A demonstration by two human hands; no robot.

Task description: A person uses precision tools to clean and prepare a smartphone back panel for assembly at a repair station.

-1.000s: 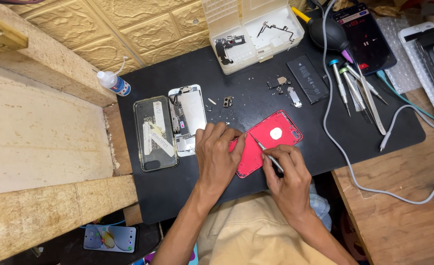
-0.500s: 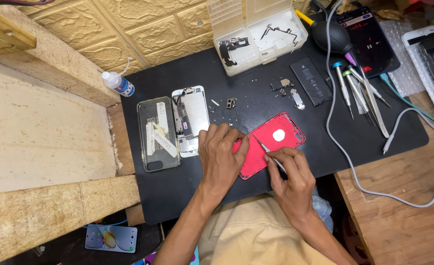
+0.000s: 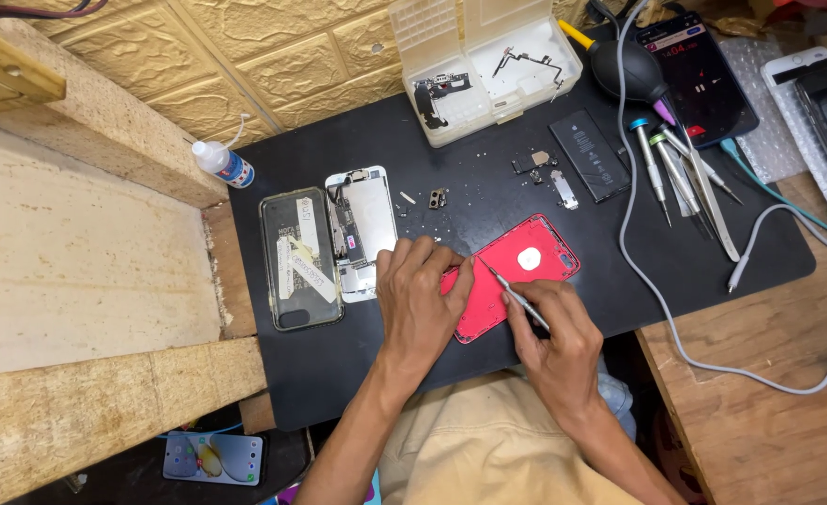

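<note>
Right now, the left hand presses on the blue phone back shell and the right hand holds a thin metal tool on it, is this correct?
Not quite: the shell is red, not blue, as the head view shows. The rest holds: the left hand presses on its near end, and the right hand holds a thin metal tool on it.

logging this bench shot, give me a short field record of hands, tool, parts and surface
surface: black work mat on a wooden bench
left hand: pressed flat on the near end of the red phone back housing
right hand: pinches a thin metal tool, tip on the housing
left of hands: opened white phone, clear phone case
far side: parts box, battery, screwdrivers
</note>
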